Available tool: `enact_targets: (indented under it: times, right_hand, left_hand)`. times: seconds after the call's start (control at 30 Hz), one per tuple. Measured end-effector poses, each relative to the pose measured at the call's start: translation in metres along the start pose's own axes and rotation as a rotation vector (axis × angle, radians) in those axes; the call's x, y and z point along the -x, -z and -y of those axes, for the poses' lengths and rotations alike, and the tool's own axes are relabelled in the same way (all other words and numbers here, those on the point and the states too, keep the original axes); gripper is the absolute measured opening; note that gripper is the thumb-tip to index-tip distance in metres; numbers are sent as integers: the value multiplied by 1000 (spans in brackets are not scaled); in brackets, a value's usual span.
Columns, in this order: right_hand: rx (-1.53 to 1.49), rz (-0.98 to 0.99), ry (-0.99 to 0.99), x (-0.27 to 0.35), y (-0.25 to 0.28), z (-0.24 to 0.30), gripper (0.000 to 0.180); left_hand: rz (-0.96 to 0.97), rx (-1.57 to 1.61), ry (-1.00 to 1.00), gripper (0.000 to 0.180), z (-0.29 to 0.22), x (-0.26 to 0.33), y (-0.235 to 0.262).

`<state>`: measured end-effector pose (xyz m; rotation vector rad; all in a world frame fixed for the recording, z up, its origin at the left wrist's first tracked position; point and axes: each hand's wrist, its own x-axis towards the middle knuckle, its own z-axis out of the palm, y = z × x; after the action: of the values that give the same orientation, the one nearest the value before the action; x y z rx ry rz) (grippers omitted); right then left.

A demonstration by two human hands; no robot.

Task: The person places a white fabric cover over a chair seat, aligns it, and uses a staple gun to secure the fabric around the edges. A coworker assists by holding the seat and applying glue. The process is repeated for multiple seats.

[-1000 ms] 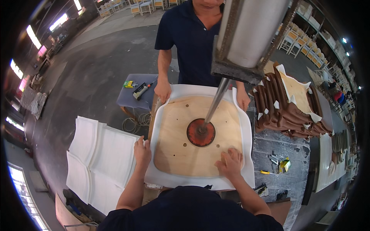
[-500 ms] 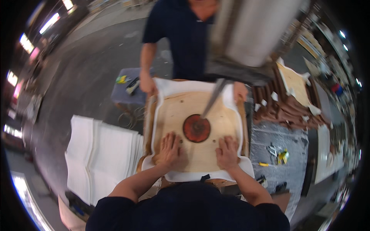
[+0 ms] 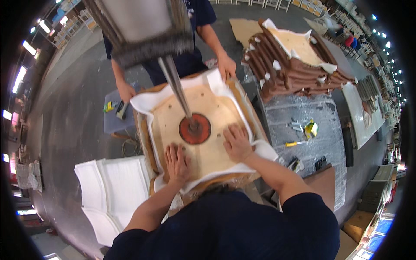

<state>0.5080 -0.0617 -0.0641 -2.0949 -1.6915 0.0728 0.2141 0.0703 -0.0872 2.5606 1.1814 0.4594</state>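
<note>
My left hand (image 3: 177,164) lies flat, fingers stretched, on the near left of a pale plywood panel (image 3: 162,125) with small holes. My right hand (image 3: 237,143) rests on the panel's near right, fingers spread. White padding (image 3: 143,103) borders the panel and curls up around its edges, inside a brownish rim. At the middle sits a round red disc (image 3: 190,135), with a metal rod (image 3: 174,82) coming down to it from a large grey cylinder (image 3: 136,19). Across from me, another person's hands (image 3: 227,67) grip the far corners of the piece.
Left of the piece lies a stack of white sheets (image 3: 125,175). A small blue-grey stool (image 3: 113,123) holds a tool. To the right, a plastic-covered table (image 3: 277,119) bears a yellow-handled tool (image 3: 295,144) and a yellow-green box (image 3: 311,129). Brown upholstered pieces (image 3: 275,80) are piled behind.
My view has turned, so the piece, the cylinder and the other person appear shifted left and tilted. Both my hands stay on the panel.
</note>
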Motion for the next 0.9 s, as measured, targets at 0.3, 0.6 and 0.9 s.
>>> enact_targets:
  times: [0.3,0.6,0.9]
  right_hand:
    - [-39,20,42,1,-5,7,56]
    - [-548,-92,-269,22,37,28,38]
    - [-1074,-75,-1078,191,97,47,24]
  left_hand:
    - [-16,-73,45,65,-1,16,-3]
    - [-221,347,101,38,34,24,20]
    - [413,1075,483,36,-11,120,104]
